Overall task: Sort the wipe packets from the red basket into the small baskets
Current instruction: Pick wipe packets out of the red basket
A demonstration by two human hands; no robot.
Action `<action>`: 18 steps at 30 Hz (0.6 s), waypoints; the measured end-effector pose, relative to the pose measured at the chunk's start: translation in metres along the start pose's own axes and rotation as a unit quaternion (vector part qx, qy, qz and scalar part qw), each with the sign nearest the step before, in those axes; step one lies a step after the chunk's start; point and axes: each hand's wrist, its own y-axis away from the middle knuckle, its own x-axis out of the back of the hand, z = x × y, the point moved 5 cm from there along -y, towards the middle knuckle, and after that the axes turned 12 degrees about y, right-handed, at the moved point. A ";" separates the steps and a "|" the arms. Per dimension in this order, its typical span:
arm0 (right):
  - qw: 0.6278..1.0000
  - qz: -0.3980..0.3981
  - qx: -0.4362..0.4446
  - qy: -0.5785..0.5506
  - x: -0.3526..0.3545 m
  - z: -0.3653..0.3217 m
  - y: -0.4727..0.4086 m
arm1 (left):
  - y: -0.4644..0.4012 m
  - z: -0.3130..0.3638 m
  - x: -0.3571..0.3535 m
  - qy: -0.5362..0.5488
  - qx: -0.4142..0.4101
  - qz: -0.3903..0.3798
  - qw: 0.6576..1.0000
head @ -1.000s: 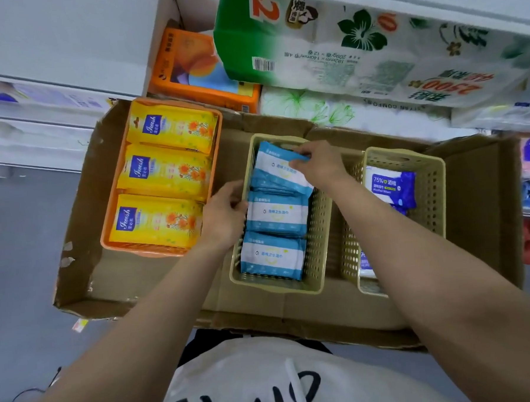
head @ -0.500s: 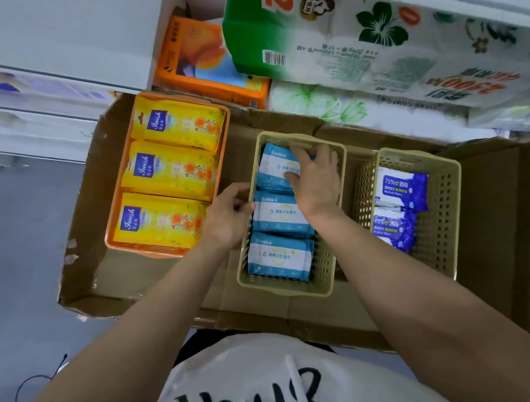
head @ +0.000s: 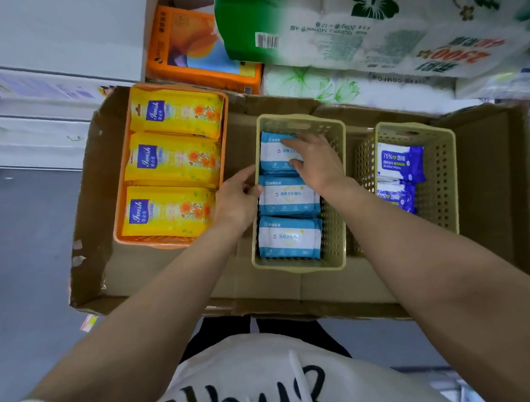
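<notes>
Right grip (head: 312,161) flat on blue packet (head: 275,154), middle basket (head: 330,129), left grip (head: 239,199) pinching its rim.

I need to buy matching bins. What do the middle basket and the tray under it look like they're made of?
Middle basket: looks like moulded plastic, pale beige with a matte finish, walls pierced by even rows of holes. Tray: corrugated cardboard by its look, plain brown and dull, with creased flaps and torn edges.
</notes>
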 end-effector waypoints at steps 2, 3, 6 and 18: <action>1.000 -0.005 -0.005 0.013 0.002 -0.004 0.000 | 0.002 0.002 -0.001 -0.009 -0.006 0.004 1.000; 1.000 -0.010 -0.009 0.016 0.002 -0.005 0.001 | 0.003 0.004 -0.001 -0.019 -0.011 0.006 1.000; 0.999 -0.022 -0.029 0.019 0.008 -0.007 0.007 | 0.006 0.009 0.000 -0.033 -0.010 0.012 0.999; 0.996 0.055 0.062 0.036 0.109 -0.040 0.089 | 0.112 0.049 0.114 -0.212 -0.152 0.106 0.959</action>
